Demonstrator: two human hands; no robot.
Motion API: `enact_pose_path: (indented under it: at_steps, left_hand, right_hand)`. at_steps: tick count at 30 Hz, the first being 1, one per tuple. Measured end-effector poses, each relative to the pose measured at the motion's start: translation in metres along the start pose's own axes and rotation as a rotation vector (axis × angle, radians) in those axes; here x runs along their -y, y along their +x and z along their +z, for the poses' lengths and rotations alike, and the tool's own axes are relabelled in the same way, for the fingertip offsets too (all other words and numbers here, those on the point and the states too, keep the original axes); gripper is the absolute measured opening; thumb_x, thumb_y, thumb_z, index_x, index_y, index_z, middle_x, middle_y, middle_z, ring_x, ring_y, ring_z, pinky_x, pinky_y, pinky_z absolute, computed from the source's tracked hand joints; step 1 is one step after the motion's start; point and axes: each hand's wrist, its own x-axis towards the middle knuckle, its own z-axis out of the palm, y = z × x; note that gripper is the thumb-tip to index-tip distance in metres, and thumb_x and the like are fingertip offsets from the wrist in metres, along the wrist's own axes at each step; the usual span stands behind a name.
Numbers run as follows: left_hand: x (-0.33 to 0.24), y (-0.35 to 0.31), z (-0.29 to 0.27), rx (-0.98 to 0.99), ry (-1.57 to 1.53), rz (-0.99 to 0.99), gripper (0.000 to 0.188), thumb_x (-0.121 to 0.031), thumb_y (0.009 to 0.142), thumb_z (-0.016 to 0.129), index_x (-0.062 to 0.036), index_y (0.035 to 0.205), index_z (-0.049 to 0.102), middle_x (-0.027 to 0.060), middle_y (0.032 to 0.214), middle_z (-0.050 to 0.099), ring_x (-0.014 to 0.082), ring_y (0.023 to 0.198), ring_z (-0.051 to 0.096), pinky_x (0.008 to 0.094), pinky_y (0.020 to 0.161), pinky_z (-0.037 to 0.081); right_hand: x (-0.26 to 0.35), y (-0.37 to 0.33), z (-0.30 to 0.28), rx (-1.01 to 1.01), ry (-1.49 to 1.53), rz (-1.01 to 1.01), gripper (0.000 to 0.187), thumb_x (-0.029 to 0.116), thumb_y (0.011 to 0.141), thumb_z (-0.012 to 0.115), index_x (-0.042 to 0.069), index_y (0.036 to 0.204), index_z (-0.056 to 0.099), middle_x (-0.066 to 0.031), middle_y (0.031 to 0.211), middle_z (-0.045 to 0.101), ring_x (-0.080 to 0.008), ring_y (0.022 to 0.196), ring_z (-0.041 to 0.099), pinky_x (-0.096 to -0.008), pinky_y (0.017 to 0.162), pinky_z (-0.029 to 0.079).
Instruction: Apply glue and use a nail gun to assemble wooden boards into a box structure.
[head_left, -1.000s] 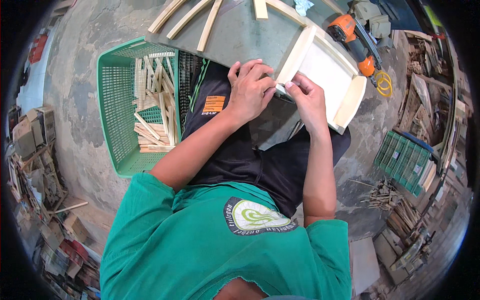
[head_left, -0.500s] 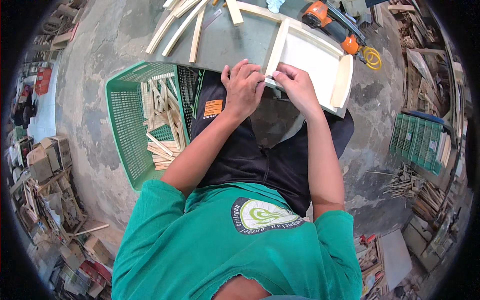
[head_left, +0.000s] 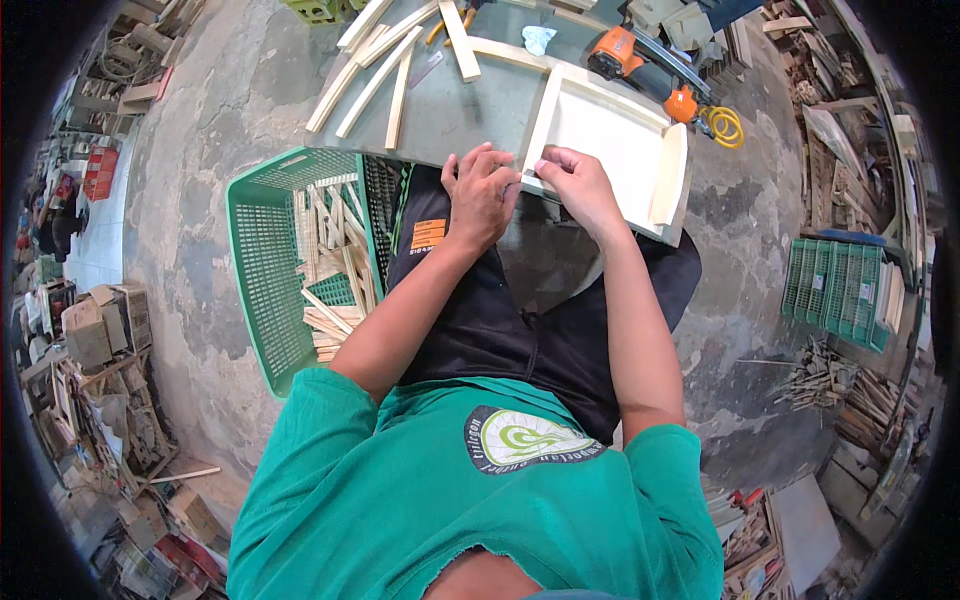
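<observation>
A shallow wooden frame with a white panel as its base lies on the grey worktable. Pale wood strips edge its left, far and right sides. My left hand, fingers bent and drawn together, meets the frame's near left corner at the table edge. On the other side of that corner, my right hand pinches the near end of the left strip, thumb over the wood. Its fingertips partly hide the joint there. Any small piece between the fingers is too hidden to name.
Loose wood strips and pliers lie at the table's far left. An orange nail gun with a yellow coiled hose sits far right, near a crumpled pale blue scrap. A green crate of wood offcuts stands by my left leg.
The view has shifted slightly, so the table and crate appear lower. Both hands stay at the frame's near left corner, with the right fingers slightly repositioned on the strip.
</observation>
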Motion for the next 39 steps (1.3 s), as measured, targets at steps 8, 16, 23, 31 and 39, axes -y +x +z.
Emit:
enact_pose_path:
  at_steps: [8,16,23,31,39]
  left_hand:
    - [0.002,0.001,0.001,-0.007,0.01,0.007,0.017,-0.015,0.083,0.083,-0.0191,0.097,0.077,-0.002,0.131,0.066,0.0274,0.142,0.052,0.0574,0.12,0.024]
    - [0.003,0.001,0.0,0.015,0.011,0.006,0.015,-0.017,0.083,0.083,-0.0194,0.097,0.078,-0.0018,0.131,0.067,0.0274,0.142,0.052,0.0566,0.119,0.025]
    - [0.004,0.004,-0.004,0.033,0.042,0.039,0.014,-0.018,0.084,0.082,-0.0199,0.098,0.079,-0.0018,0.132,0.066,0.0274,0.143,0.051,0.0569,0.117,0.024]
    - [0.007,0.007,-0.008,0.08,0.073,0.07,0.013,-0.021,0.085,0.082,-0.0203,0.098,0.079,-0.0025,0.135,0.065,0.0257,0.144,0.049,0.0575,0.118,0.023]
    - [0.027,0.029,-0.017,0.152,0.013,0.181,0.058,-0.022,0.083,0.084,-0.0211,0.137,0.064,0.0002,0.138,0.065,0.0225,0.14,0.055,0.0535,0.119,0.028]
  right_hand:
    - [-0.003,0.003,0.001,-0.01,0.047,-0.024,0.041,0.028,0.094,0.071,-0.002,0.121,0.076,-0.014,0.099,0.08,-0.0188,0.088,0.073,-0.033,0.081,0.056]
    - [0.0,0.0,0.002,-0.017,0.04,-0.004,0.04,0.028,0.094,0.071,-0.002,0.119,0.076,-0.0136,0.099,0.079,-0.0187,0.088,0.073,-0.0331,0.082,0.056]
    - [0.003,0.001,0.0,-0.001,0.05,-0.017,0.039,0.026,0.094,0.071,-0.002,0.119,0.076,-0.0125,0.101,0.08,-0.018,0.091,0.073,-0.032,0.084,0.056]
    - [0.001,0.003,-0.001,0.001,0.021,-0.012,0.039,0.026,0.094,0.07,-0.002,0.12,0.077,-0.0136,0.103,0.08,-0.0192,0.092,0.074,-0.0331,0.085,0.056]
    - [0.008,0.002,0.001,0.019,0.025,0.018,0.035,0.022,0.097,0.07,-0.003,0.12,0.075,-0.0097,0.104,0.078,-0.0157,0.094,0.071,-0.031,0.087,0.054]
